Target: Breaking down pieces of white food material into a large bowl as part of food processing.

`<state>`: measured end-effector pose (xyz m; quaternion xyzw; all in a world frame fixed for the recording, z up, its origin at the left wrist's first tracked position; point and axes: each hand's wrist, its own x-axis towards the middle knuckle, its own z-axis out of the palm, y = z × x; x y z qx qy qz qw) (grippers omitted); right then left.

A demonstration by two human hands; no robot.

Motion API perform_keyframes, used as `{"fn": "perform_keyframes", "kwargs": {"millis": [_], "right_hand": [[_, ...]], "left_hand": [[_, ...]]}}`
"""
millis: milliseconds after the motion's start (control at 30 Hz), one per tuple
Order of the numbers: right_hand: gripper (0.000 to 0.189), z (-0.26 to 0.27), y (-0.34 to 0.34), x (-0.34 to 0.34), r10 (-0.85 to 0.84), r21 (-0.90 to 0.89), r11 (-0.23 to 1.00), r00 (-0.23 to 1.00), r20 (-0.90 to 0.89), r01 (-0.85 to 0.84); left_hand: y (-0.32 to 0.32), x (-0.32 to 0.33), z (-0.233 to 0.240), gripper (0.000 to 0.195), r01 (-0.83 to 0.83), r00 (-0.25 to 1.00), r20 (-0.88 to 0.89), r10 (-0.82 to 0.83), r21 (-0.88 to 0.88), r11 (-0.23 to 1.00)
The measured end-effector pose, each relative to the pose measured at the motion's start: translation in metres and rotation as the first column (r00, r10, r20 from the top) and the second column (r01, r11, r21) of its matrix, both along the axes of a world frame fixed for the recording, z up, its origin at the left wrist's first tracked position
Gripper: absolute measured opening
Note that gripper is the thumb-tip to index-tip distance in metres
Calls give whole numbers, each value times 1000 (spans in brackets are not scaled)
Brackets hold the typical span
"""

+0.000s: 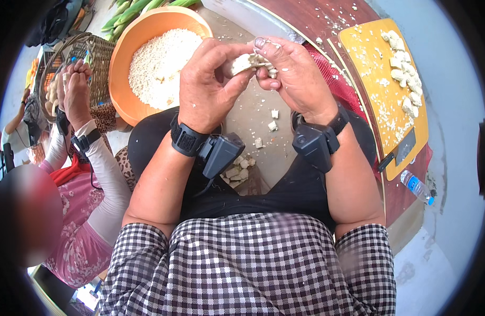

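Both hands meet around a broken piece of white corn cob (244, 63), just right of the basin's rim. My left hand (209, 79) grips its left end between thumb and fingers. The thumb and fingers of my right hand (296, 75) press on its right end, with kernel bits stuck to the thumb. The fingers hide part of the cob. An orange plastic basin (122, 75) holding a heap of white corn kernels (163, 63) stands beyond my left hand. Below the hands, several cob chunks (272, 126) lie on the floor, with more cob pieces (238, 170) between my legs.
On the red table (400, 201) at right lies a yellow cutting board (369, 71) with corn pieces (406, 75), crumbs and a cleaver (405, 147). Beside it is a plastic water bottle (416, 186). Green corn ears (128, 15), a wicker basket (102, 63) and a co-worker's hands (74, 91) are left.
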<state>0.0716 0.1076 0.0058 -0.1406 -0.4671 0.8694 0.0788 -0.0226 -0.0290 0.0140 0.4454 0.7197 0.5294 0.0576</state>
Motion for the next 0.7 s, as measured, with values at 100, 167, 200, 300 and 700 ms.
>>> {"fn": "perform_keyframes", "kwargs": {"millis": [100,167,200,300,700], "right_hand": [[29,0,0,1,1,-60,998,1000,17,0],[28,0,0,1,7,-70,998,1000,0,-7],[27,0,0,1,13,-81,997,1000,-13,-14],[25,0,0,2,13,-98,995,1000,-22,-15],[20,1,0,0,-21,-181,983,1000,16,24]], "left_hand": [[-1,2,0,35,-3,1000,-22,3,-13,1000],[-1,2,-2,36,-1,1000,-6,1,2,1000],[-1,2,-2,37,1,1000,13,-1,16,1000],[-2,2,-3,37,16,998,52,-17,19,1000],[0,3,1,36,-12,999,53,11,4,1000]]}}
